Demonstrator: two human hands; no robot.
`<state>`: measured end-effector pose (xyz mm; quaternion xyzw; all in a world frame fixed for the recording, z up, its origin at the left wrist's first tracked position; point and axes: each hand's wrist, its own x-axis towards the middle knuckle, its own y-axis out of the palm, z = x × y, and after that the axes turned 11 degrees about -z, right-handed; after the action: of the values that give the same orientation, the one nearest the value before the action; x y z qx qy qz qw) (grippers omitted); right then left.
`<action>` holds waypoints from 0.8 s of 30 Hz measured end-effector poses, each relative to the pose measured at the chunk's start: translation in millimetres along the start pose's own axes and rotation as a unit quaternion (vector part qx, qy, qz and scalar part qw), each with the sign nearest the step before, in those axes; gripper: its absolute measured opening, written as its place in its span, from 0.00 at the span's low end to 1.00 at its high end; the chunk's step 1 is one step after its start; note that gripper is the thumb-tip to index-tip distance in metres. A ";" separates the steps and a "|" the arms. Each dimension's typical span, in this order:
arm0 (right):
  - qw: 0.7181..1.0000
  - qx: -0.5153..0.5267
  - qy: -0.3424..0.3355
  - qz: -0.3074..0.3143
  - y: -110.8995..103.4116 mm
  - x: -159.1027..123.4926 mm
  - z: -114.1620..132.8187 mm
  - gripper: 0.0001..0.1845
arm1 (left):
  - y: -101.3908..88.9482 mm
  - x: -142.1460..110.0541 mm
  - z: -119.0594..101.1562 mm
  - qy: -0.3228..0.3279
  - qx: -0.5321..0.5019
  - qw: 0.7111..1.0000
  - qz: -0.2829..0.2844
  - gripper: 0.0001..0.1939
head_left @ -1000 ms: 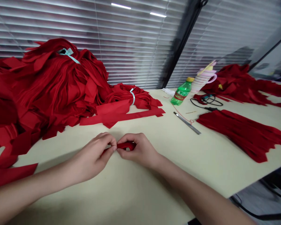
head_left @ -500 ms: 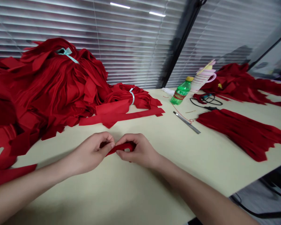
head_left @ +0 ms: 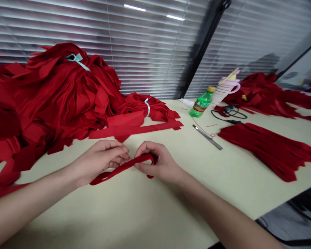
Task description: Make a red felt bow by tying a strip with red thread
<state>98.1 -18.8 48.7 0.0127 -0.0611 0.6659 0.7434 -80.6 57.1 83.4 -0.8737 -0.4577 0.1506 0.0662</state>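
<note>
Red felt strip (head_left: 120, 167) is what I have between the hands on my feed, held as a long, narrow, flattened loop just above the pale table top (head_left: 238, 186). One rounded end swings out past the heel of the left hand (head_left: 100, 160), and a short tail shows below the right hand (head_left: 158, 162). The right hand is closed on the strip, thumb and fingers pinching it. The left hand is half open, its fingers loosely curled with their tips at the strip, and I cannot tell whether they grip it.

I judge the step in hand to be working this single strip between the fingers. The next move calls for control of the slack end, which nothing visibly pins.

Against the view half a second earlier, the strip has gone from a short bunch to a longer loop, and the left fingers stand more open.

To the left rises a large heap of red strips (head_left: 62, 90) tied with a pale blue band (head_left: 77, 60). To the right lie fanned red strips (head_left: 266, 150), a steel ruler (head_left: 207, 137) and a green plastic bottle (head_left: 202, 103), all well apart from the hands.
</note>
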 end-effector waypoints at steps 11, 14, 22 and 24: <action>0.999 -0.009 -0.011 -0.051 7.3 1.0 -7.5 0.09 | 3.0 -6.1 8.3 0.211 0.173 0.961 -0.043 0.07; 0.996 -0.002 -0.010 -0.088 10.8 0.3 -6.8 0.09 | 7.5 -9.4 14.0 0.324 0.214 0.916 -0.098 0.07; 0.991 0.062 0.035 -0.112 11.2 -0.3 -0.7 0.12 | 15.6 -13.1 28.6 0.547 0.322 0.752 -0.176 0.15; 0.991 0.079 0.063 -0.089 10.6 1.0 -2.8 0.13 | 13.7 -11.5 30.0 0.571 0.343 0.723 -0.183 0.15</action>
<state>87.8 -16.3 45.4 0.0348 0.0397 0.5991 0.7989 -85.8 39.1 53.9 -0.6110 -0.4018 -0.2457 0.6363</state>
